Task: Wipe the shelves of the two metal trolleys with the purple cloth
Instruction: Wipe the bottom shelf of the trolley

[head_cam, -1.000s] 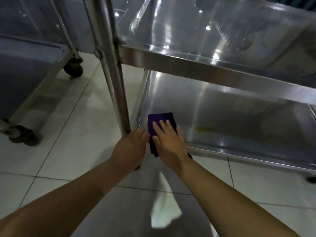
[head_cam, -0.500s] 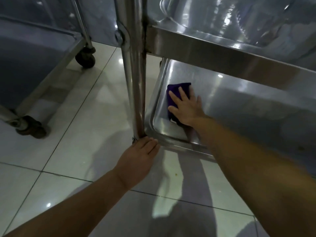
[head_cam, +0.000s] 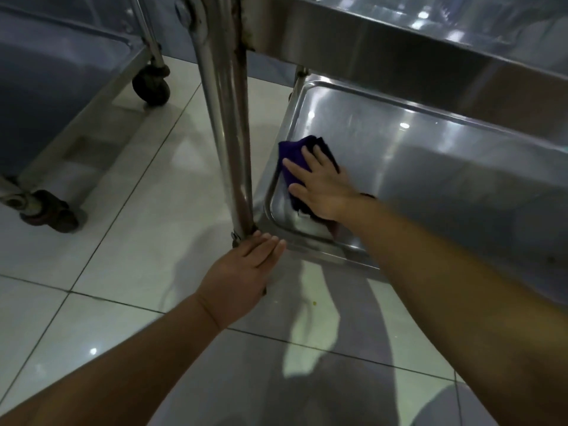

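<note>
The near metal trolley fills the right side, with its bottom shelf (head_cam: 430,167) low over the floor and an upper shelf (head_cam: 384,47) above it. The purple cloth (head_cam: 293,158) lies crumpled in the bottom shelf's near left corner. My right hand (head_cam: 322,187) presses flat on the cloth, fingers spread. My left hand (head_cam: 242,272) rests against the foot of the trolley's upright post (head_cam: 224,118), at the shelf's corner, fingers together and extended. The second metal trolley (head_cam: 46,96) stands at the left.
White glossy floor tiles (head_cam: 138,195) run between the two trolleys. Two black castor wheels of the left trolley show, one at the back (head_cam: 151,84) and one nearer (head_cam: 49,210). The upper shelf overhangs the bottom one closely.
My view has dropped lower and closer to the bottom shelf. My right hand with the cloth has slid from the front rim deeper into the shelf's left corner. My left hand stays at the post's foot.
</note>
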`<control>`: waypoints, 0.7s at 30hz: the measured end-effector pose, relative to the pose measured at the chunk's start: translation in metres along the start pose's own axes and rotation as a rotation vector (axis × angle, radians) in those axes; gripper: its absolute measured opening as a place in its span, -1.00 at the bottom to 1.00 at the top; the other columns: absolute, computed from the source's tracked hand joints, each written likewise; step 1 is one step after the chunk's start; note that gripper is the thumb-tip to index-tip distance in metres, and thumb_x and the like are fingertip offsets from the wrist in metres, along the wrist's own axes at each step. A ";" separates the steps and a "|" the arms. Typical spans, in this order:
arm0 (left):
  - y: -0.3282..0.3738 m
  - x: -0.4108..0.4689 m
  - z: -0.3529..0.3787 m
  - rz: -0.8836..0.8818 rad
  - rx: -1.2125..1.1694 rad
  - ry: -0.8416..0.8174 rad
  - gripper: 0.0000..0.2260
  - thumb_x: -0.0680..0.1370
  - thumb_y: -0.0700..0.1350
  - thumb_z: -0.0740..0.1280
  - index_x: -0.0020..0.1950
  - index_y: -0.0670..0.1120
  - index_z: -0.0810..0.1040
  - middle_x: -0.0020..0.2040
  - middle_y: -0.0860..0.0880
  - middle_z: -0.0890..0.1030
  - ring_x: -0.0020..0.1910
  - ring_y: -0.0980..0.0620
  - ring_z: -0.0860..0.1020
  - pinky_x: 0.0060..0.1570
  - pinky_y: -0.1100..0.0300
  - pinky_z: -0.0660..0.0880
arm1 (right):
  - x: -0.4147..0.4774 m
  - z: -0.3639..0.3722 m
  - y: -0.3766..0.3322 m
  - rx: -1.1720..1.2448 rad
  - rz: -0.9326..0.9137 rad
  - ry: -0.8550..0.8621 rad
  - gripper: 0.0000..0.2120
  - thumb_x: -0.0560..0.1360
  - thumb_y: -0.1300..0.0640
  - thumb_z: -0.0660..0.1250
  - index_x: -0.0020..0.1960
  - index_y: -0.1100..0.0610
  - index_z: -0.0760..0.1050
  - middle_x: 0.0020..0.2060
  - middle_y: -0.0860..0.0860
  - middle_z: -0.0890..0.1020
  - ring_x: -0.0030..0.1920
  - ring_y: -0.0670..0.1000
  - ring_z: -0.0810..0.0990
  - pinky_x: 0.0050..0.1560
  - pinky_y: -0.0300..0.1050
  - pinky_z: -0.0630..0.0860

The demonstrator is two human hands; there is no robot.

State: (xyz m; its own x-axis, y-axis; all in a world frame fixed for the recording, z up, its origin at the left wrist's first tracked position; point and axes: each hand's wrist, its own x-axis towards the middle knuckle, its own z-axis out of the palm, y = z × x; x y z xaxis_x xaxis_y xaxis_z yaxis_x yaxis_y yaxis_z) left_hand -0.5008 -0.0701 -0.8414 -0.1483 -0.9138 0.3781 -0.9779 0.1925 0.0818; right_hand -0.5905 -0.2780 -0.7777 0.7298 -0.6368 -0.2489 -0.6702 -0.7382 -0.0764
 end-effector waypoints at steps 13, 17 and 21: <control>0.017 0.010 -0.002 -0.079 0.012 0.053 -0.63 0.44 -0.26 0.19 0.19 -0.31 0.57 0.04 -0.22 0.61 0.04 -0.16 0.46 0.17 -0.05 0.49 | -0.076 0.026 0.012 0.025 -0.309 0.021 -0.55 0.64 -0.10 -0.07 0.52 -0.19 0.07 0.56 -0.04 0.01 0.55 0.04 -0.17 0.49 0.12 -0.05; 0.016 0.013 -0.002 -0.086 0.022 0.038 -0.62 0.43 -0.25 0.18 0.19 -0.29 0.57 0.01 -0.17 0.60 -0.04 -0.16 0.48 0.04 -0.04 0.53 | -0.060 0.015 0.049 0.011 -0.098 -0.023 -0.53 0.66 -0.07 -0.06 0.54 -0.19 -0.06 0.56 -0.04 -0.12 0.54 0.03 -0.27 0.50 0.13 -0.14; 0.015 0.010 0.002 -0.078 0.034 0.047 -0.60 0.42 -0.26 0.20 0.22 -0.29 0.55 0.00 -0.17 0.59 -0.06 -0.19 0.51 0.02 -0.06 0.52 | -0.061 0.015 0.101 -0.046 0.135 0.045 -0.52 0.64 -0.11 -0.10 0.55 -0.19 -0.08 0.57 -0.01 -0.08 0.55 0.09 -0.21 0.49 0.14 -0.02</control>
State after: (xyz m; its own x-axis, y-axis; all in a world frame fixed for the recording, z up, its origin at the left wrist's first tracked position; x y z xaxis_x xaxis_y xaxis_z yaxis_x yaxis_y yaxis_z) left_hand -0.5169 -0.0772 -0.8378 -0.0651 -0.9076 0.4147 -0.9908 0.1083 0.0815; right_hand -0.7045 -0.3105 -0.7844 0.6394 -0.7396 -0.2101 -0.7566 -0.6539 -0.0003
